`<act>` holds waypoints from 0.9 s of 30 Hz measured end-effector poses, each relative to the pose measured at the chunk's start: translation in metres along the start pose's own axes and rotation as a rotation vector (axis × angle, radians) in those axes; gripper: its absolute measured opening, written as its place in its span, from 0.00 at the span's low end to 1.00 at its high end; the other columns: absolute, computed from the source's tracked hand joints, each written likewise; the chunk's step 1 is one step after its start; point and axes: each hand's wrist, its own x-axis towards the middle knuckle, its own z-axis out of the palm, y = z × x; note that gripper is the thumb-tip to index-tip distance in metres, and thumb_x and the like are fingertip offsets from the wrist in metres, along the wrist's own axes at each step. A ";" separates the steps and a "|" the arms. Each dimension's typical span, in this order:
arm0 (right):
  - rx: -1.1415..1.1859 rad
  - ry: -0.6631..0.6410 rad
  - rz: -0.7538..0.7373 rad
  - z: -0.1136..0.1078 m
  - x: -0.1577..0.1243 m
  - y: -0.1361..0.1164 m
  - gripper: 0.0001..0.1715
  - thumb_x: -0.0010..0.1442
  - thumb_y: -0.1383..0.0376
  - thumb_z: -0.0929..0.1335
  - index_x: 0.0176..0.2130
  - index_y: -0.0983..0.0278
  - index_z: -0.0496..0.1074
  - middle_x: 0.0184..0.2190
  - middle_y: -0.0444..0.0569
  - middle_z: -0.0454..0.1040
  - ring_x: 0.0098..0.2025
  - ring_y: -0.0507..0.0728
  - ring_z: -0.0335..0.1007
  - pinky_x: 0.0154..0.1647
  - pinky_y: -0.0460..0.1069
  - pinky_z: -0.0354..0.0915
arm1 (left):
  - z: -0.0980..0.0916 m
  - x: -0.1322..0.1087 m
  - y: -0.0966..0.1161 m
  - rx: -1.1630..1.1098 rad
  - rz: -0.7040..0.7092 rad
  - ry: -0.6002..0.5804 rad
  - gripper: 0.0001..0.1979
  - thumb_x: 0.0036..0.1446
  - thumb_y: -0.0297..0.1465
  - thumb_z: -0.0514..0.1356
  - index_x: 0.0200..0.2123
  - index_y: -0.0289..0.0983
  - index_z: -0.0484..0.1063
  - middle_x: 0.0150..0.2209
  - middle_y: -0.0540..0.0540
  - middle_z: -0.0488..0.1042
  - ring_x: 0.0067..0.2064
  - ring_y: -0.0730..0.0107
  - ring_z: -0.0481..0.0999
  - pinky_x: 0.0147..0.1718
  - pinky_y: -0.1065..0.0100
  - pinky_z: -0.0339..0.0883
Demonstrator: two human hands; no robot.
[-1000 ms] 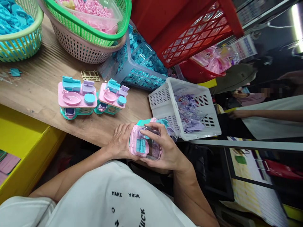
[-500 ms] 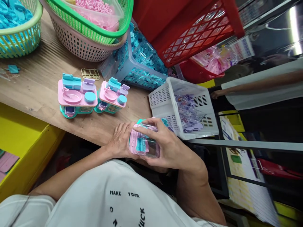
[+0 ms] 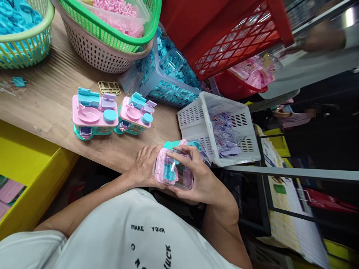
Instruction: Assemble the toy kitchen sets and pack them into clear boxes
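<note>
Both my hands hold one pink and teal toy kitchen set (image 3: 168,170) just off the near edge of the wooden table (image 3: 50,97). My left hand (image 3: 144,166) wraps round its left side. My right hand (image 3: 196,177) grips its right side, fingers curled over a clear plastic piece (image 3: 183,175) on the toy's top. Two finished toy kitchen sets (image 3: 94,117) (image 3: 134,116) stand side by side on the table, beyond my hands to the left.
A white basket (image 3: 196,119) of small purple parts sits by my right hand. Green baskets (image 3: 25,41) (image 3: 112,31), a pink basket (image 3: 92,52), a blue basket (image 3: 165,80) and a red crate (image 3: 238,37) line the back. A yellow bin (image 3: 30,164) stands left. Another person's arm (image 3: 322,37) shows top right.
My hands stay on the toy, the right fingers shifting slightly over the clear piece. The other person's arm at right has moved upward.
</note>
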 end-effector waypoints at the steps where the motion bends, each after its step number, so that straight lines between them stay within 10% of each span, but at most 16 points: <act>1: -0.004 -0.011 0.003 -0.001 0.001 -0.001 0.53 0.47 0.67 0.76 0.67 0.52 0.59 0.57 0.55 0.56 0.62 0.67 0.60 0.63 0.64 0.65 | 0.000 0.000 0.000 -0.002 0.007 0.005 0.58 0.33 0.52 0.71 0.64 0.36 0.54 0.57 0.35 0.67 0.57 0.44 0.67 0.57 0.46 0.62; 15: -0.055 -0.164 -0.022 -0.016 0.017 -0.006 0.52 0.47 0.65 0.77 0.67 0.54 0.61 0.58 0.56 0.58 0.63 0.69 0.59 0.64 0.65 0.64 | -0.001 -0.001 0.000 0.012 0.036 0.030 0.57 0.34 0.51 0.72 0.65 0.38 0.53 0.59 0.35 0.66 0.58 0.43 0.67 0.57 0.45 0.61; 27: 0.098 0.021 0.004 0.018 -0.009 0.025 0.55 0.54 0.62 0.76 0.72 0.50 0.51 0.64 0.55 0.52 0.69 0.67 0.53 0.71 0.64 0.54 | -0.006 0.003 -0.008 0.075 0.083 0.014 0.56 0.37 0.50 0.72 0.66 0.37 0.53 0.61 0.33 0.64 0.61 0.42 0.66 0.60 0.46 0.60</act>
